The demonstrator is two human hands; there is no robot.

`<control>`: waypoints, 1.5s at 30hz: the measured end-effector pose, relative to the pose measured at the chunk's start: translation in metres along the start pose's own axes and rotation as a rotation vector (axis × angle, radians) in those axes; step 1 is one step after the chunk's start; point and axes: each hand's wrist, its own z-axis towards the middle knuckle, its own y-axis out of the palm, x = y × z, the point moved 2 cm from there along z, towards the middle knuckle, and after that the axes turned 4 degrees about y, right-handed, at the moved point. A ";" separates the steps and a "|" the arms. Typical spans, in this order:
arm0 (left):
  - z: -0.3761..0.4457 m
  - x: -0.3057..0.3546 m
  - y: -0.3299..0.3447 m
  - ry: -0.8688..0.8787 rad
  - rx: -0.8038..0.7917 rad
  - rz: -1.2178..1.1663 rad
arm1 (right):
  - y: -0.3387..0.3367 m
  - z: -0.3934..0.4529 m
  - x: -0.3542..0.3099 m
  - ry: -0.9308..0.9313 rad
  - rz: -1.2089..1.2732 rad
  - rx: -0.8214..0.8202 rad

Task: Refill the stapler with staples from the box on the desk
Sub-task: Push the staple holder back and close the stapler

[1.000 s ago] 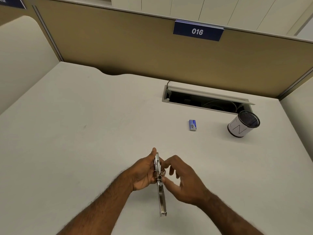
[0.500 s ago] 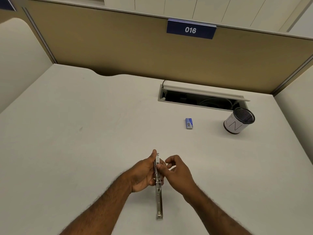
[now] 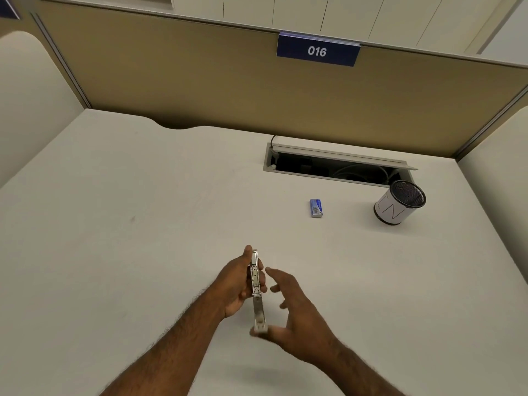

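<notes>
Beige cubicle desk [image 3: 120, 238], tan partition tagged 016 [image 3: 317, 50]. Left hand [image 3: 237, 287] gripped the opened stapler [image 3: 257, 292]; right hand [image 3: 297, 312] spread loose beside it. Staple box [image 3: 316, 208] sat farther back near the mesh cup [image 3: 398, 202].

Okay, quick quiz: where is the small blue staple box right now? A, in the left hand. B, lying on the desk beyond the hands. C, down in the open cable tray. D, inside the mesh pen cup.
B: the blue staple box lies alone on the desk, beyond both hands, left of the mesh pen cup.
</notes>
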 end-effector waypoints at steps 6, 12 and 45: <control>-0.008 -0.003 0.014 0.053 -0.019 0.121 | -0.001 0.017 0.000 0.198 0.129 0.153; -0.012 -0.004 0.024 0.107 0.037 0.253 | 0.012 0.021 0.001 0.342 0.369 0.056; -0.018 0.012 0.034 0.592 0.268 0.634 | -0.026 0.061 0.018 0.504 1.610 -0.072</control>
